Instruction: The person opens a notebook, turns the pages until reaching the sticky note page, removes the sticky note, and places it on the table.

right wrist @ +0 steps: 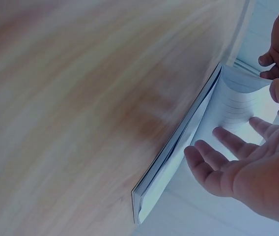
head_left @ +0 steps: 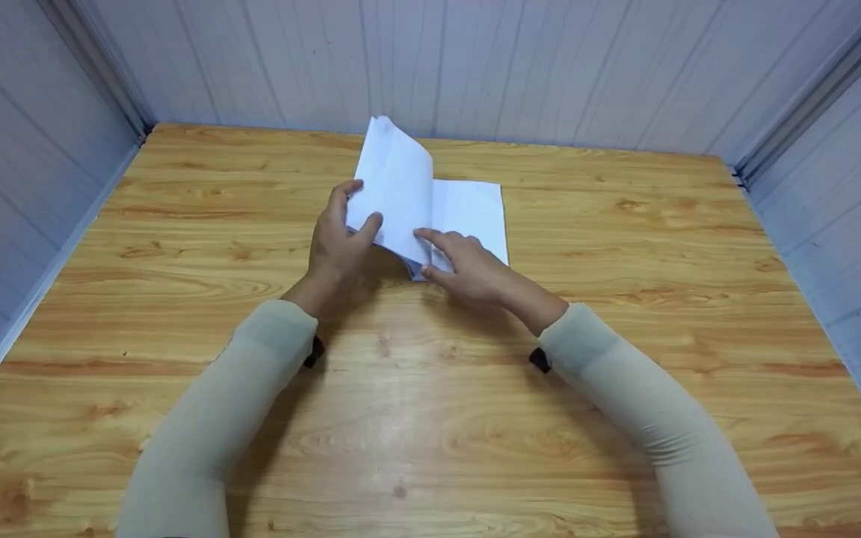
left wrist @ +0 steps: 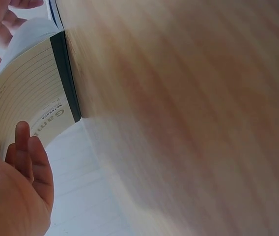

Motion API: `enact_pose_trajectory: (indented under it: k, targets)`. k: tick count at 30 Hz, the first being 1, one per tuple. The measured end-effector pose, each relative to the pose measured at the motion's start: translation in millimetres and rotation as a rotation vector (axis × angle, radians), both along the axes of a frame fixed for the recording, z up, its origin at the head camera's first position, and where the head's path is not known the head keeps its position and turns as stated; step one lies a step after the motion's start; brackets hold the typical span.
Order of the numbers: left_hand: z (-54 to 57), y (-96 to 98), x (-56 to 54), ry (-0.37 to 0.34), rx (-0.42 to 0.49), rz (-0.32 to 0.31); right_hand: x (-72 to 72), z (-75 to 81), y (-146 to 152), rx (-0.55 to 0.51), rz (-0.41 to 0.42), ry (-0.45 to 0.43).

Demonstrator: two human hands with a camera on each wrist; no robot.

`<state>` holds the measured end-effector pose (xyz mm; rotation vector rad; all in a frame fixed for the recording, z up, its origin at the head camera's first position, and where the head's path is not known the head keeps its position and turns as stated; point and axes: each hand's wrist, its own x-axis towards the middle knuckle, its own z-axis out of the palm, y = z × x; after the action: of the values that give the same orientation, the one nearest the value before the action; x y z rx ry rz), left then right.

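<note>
An opened notebook lies toward the back of the table, white pages up on its right half. Its left half is raised and tilted. My left hand grips that raised part by the left edge, thumb on the page and fingers behind. From underneath, the left wrist view shows a cream cover with printed lettering and a dark spine. My right hand has its index finger against the raised page near the fold. In the right wrist view its fingers are spread beside lined pages.
The wood-grain table extends around the notebook on every side. Pale panel walls enclose it at the back, left and right. A small black object shows at the right sleeve, and another black object at the left.
</note>
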<state>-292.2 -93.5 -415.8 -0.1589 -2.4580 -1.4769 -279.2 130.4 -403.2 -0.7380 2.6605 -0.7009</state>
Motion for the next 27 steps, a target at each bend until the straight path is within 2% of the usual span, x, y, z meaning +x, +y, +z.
enact_pose_trajectory:
  k: [7,11,16,21,27]
  targets:
    - [-1.2,0.7,-0.8,-0.009,-0.033,0.018,0.2,-1.0,-1.9,0.016,0.028,0.022]
    - [-0.9,1.1,-1.7,-0.043,-0.025,0.027,-3.5,0.1,6.6,0.037,0.021,0.038]
    - [0.3,0.8,-0.6,-0.084,0.001,0.028,-11.7,6.6,24.1,0.188,-0.007,0.052]
    - [1.2,-0.3,1.0,-0.087,0.01,0.027,-18.1,12.9,41.8,0.35,-0.065,0.003]
    - [0.9,-0.6,1.1,-0.04,-0.01,0.035,-22.4,10.0,50.4,0.357,-0.142,-0.05]
